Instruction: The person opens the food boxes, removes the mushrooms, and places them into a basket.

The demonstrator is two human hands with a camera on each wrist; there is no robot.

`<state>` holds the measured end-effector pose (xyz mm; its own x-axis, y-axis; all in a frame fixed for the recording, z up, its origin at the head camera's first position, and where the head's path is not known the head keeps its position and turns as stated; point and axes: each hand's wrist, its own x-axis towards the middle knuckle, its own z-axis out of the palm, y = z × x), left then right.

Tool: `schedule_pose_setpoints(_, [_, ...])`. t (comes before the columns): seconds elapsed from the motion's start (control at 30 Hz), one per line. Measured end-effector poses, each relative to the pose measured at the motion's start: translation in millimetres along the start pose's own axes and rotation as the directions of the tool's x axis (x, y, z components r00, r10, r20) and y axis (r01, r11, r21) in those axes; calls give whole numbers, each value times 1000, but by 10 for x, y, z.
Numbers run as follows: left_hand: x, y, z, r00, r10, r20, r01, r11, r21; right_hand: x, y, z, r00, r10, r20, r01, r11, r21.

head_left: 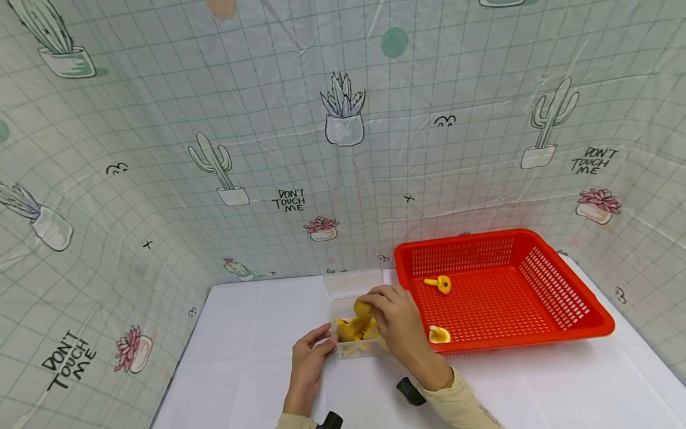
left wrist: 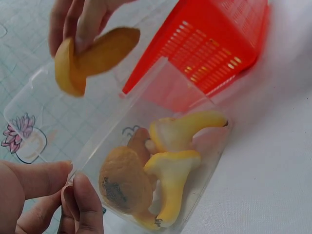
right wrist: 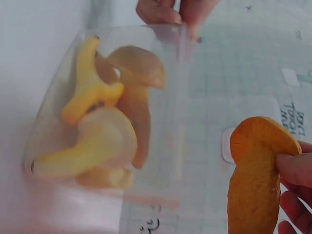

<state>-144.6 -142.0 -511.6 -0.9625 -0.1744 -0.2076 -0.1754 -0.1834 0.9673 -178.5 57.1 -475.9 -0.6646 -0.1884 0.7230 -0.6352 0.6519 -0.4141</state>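
My right hand [head_left: 398,319] holds an orange-brown toy mushroom [right wrist: 256,173] between thumb and fingers, above a clear plastic box [head_left: 345,305]. In the left wrist view that mushroom [left wrist: 107,54] hangs over the box, apart from its walls. At the box's left side, my left hand [head_left: 308,364] pinches the rim with thumb and finger. Several toy mushrooms lie inside: a brown-capped one [left wrist: 126,178], a yellow one with a pale stem [left wrist: 174,183] and another yellow one [left wrist: 187,129] beside it. The box's hinged lid [head_left: 352,282] stands open at the back.
A red perforated basket [head_left: 498,342] stands close to the right of the box. In it are a yellow toy mushroom [head_left: 440,284] and a pale yellow piece [head_left: 439,335] near its front left corner. A white cloth covers the table [head_left: 236,357]; a patterned curtain [head_left: 257,137] surrounds it.
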Motion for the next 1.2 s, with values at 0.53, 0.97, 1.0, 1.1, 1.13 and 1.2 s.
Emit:
schedule_pose_setpoints(0.53, [1, 13, 9, 1000, -1, -21, 2, 1000, 20, -114, 228, -512, 992, -16, -124, 10, 999, -51])
schedule_pose_setpoints(0.97, [31, 1, 12, 999, -11, -30, 11, 1000, 11, -250, 551, -842, 992, 75, -98, -87, 989, -119])
schedule_pose_setpoints(1.0, [33, -2, 12, 999, -12, -32, 13, 1000, 10, -259, 568, -862, 992, 82, -100, -94, 987, -127])
schedule_pose_setpoints(1.1, [35, -4, 11, 999, -14, -32, 15, 1000, 4, -276, 611, -916, 989, 106, -105, -120, 983, -140])
schedule_pose_setpoints(1.13, [34, -4, 10, 999, -15, -32, 15, 1000, 3, -278, 622, -933, 988, 113, -106, -128, 981, -144])
schedule_pose_setpoints(1.2, [32, -4, 6, 999, -15, -31, 15, 1000, 1, -278, 641, -962, 986, 126, -108, -142, 978, -152])
